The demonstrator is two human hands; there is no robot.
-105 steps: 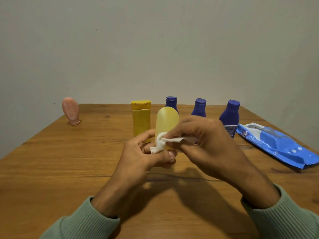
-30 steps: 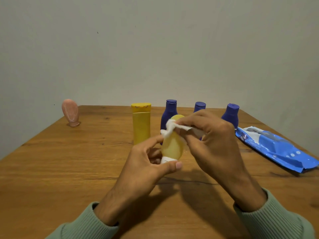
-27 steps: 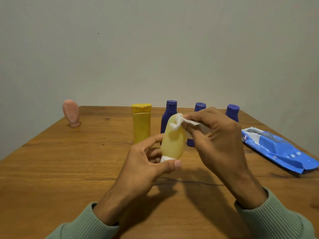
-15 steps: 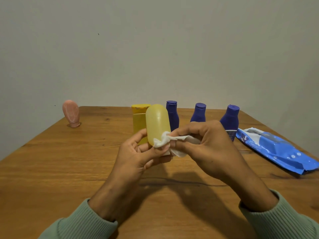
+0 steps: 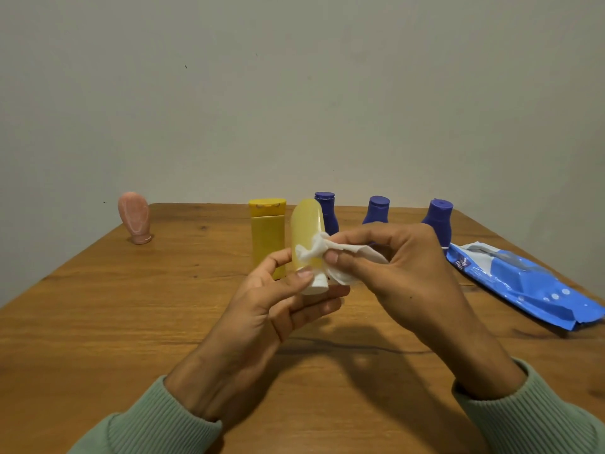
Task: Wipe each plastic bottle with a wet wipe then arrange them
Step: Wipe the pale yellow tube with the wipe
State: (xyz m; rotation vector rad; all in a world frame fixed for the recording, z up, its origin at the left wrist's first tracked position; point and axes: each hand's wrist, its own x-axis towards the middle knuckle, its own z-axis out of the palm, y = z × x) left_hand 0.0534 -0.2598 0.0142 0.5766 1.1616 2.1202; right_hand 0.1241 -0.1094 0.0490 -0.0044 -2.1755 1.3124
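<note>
The pale yellow bottle is held up off the table, cap end down and rounded end up, near the middle of the table's width. The left hand pinches it low, thumb and fingers closed around its white cap. The right hand has its thumb and fingers closed on a crumpled wet wipe, which is pressed against the bottle's lower body.

Behind it, toward the table's far edge, stand a darker yellow bottle and three blue bottles in a row. A pink bottle stands apart near the far left corner. A blue wipes pack lies flat along the right edge.

The wooden table is warm brown with visible grain and knots, and the hands cast a shadow on it. A plain, pale grey wall rises behind the far edge. Green ribbed sleeves cover both wrists.
</note>
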